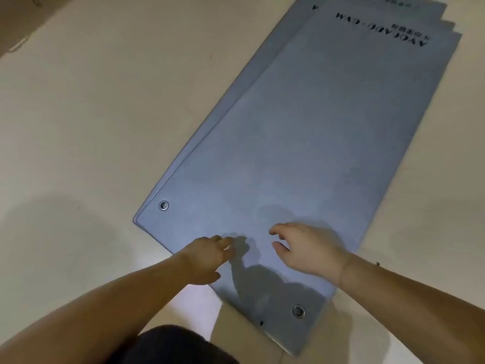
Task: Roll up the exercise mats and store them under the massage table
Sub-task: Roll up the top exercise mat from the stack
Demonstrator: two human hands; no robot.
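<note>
A stack of grey-blue exercise mats (309, 132) lies flat on the pale floor, running from near me to the upper right. The top mat has black lettering at its far end and two metal eyelets (164, 205) at its near end. Edges of lower mats show along the left side and at the far end. My left hand (207, 258) hovers over the near edge with relaxed fingers, holding nothing. My right hand (307, 248) is just above the mat beside it, its fingers loosely curved and empty.
The beige floor (86, 122) surrounds the mats. A brown surface with a small pale object (17, 46) sits at the top left corner. My dark-clothed knee (173, 345) is at the bottom edge.
</note>
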